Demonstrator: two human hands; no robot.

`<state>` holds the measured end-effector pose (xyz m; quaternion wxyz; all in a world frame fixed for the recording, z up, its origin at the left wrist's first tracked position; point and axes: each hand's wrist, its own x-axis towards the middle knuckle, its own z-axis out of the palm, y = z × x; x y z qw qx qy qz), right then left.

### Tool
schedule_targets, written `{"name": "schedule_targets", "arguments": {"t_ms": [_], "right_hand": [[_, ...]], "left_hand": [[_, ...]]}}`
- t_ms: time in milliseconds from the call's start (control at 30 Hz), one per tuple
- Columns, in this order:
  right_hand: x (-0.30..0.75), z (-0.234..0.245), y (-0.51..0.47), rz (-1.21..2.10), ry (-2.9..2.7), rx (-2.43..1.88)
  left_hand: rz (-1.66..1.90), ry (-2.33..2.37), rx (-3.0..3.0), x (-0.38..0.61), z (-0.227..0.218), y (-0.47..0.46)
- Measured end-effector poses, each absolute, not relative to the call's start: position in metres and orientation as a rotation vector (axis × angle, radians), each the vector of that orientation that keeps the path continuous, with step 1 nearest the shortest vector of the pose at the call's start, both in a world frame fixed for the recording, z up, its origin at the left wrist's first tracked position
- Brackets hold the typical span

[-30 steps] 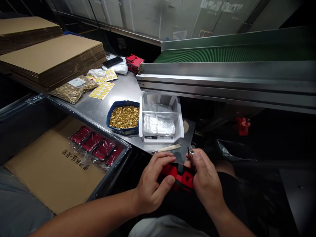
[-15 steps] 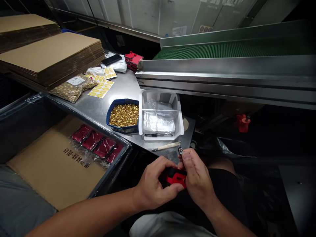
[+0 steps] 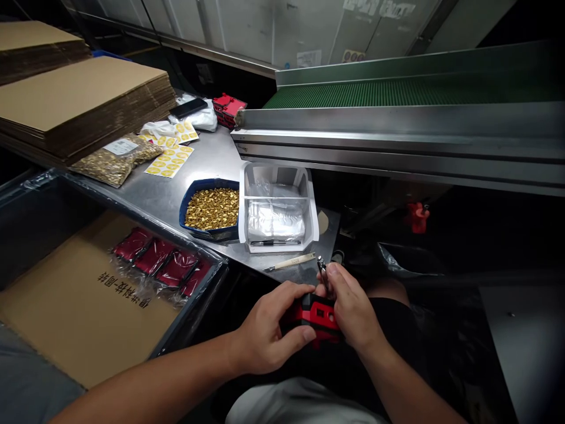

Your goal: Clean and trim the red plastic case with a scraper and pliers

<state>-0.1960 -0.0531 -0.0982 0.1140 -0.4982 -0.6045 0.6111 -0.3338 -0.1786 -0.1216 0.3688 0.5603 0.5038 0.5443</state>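
A small red and black plastic case (image 3: 318,317) sits between both hands, over my lap. My left hand (image 3: 267,330) grips its left end, thumb underneath and fingers curled over the top. My right hand (image 3: 351,309) is closed at the case's right end and pinches a small shiny metal piece (image 3: 322,272) that sticks up above the fingers. Just beyond the hands, on the steel table's (image 3: 212,165) near edge, lies a thin pale stick (image 3: 291,261).
A blue bowl of small gold parts (image 3: 210,209) and a white divided tray of clear bags (image 3: 276,215) stand ahead. At left are a dark bin with cardboard and wrapped red cases (image 3: 161,264), stacked cardboard (image 3: 83,103), yellow sticker sheets (image 3: 170,162). A green conveyor (image 3: 397,97) runs at right.
The view has shifted slightly left. Both hands stay on the red case; the right hand with the metal piece has moved left, then settled against the case's right end.
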Motion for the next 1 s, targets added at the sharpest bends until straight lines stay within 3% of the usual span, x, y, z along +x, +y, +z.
{"name": "schedule_targets", "arguments": {"t_ms": [367, 700, 1000], "right_hand": [[-0.197, -0.082, -0.051, 1.615, -2.053, -1.441], [-0.198, -0.081, -0.058, 1.656, -2.157, -1.4], [-0.197, -0.113, -0.036, 1.857, -1.197, -1.38]], "left_hand": [[1.289, 0.953, 0.83, -0.334, -0.123, -0.174], [1.187, 1.38, 1.122, -0.33, -0.133, -0.175], [1.558, 1.35, 1.086, -0.321, -0.137, -0.179]]}}
